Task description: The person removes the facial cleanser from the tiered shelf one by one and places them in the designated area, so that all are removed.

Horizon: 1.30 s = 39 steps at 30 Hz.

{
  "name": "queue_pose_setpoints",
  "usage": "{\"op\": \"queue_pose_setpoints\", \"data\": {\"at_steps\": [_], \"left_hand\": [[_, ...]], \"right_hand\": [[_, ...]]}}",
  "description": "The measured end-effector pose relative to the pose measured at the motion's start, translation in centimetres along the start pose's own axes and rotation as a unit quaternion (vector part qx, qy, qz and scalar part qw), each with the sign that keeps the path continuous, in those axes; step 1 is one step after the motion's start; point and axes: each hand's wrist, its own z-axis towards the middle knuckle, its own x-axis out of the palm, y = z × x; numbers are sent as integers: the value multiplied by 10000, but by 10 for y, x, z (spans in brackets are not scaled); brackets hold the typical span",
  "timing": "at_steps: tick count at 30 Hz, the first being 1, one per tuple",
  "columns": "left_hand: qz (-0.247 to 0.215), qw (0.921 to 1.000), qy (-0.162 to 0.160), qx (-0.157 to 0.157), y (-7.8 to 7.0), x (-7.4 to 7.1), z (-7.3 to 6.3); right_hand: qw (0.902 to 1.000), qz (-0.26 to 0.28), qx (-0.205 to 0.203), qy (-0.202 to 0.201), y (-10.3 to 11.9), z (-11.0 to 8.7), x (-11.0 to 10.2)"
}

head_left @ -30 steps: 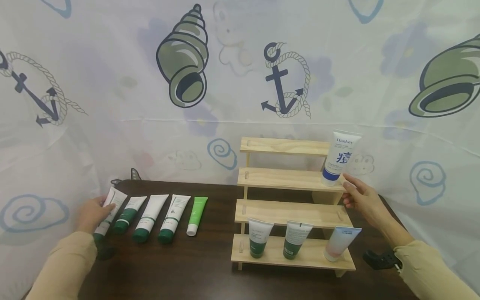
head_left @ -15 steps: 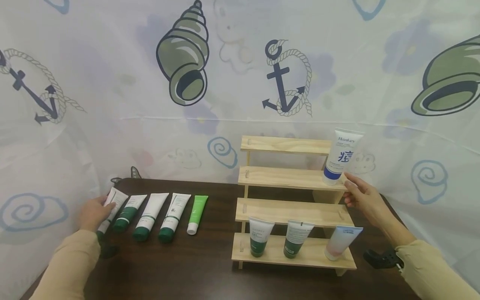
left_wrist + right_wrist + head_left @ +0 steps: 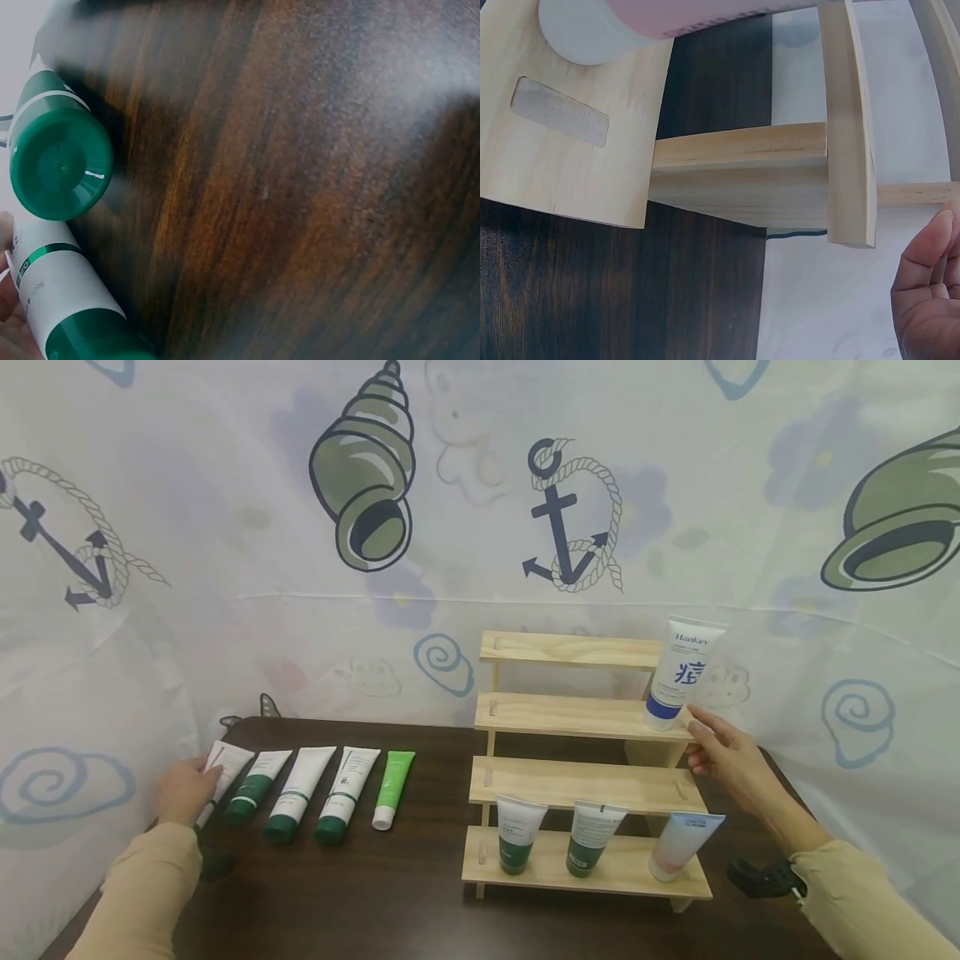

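At the table's left edge my left hand (image 3: 183, 789) pinches a white squeeze tube (image 3: 231, 762) with a green cap, the leftmost of a row. Beside it lie a white-and-green tube (image 3: 257, 785), two longer white tubes with green caps and a small green tube (image 3: 393, 785). My right hand (image 3: 727, 764) has curled fingers at the right end of a wooden tiered shelf (image 3: 555, 714), seeming to grip that tier's end. Just left of these fingertips stands a white tube with a blue band (image 3: 678, 672). The exact contact is partly hidden in the right wrist view.
Three tubes stand on the lowest tier: two white-and-green ones, including a middle tube (image 3: 595, 835), and a pale pink-blue tube (image 3: 682, 847) at the right. A dark wood table (image 3: 360, 893) lies below. Patterned cloth (image 3: 465, 552) hangs behind and at the sides.
My left hand shifts very slightly left with the leftmost tube's upper end. My right hand and the blue-banded tube stay in place.
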Motion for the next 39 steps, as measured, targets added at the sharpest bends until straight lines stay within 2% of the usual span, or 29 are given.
{"op": "queue_pose_setpoints", "data": {"at_steps": [5,11,14,24,31,39], "left_hand": [[-104,9999,-133,7,1,2,1],[-31,9987,-344,372,7,2,-2],[57,9978,-364,553,12,2,-4],[217,9964,-358,737,28,1,-10],[74,9920,-603,1108,34,1,-21],[280,9961,-204,808,38,1,-20]], "right_hand": [[9999,109,-11,-13,-1,0,0],[9999,130,-22,-9,-3,0,0],[10000,-30,-22,-12,-2,1,2],[9995,-317,83,-22,-1,5,7],[9996,-280,43,7,-2,5,8],[9995,-314,26,61,-1,5,10]]}}
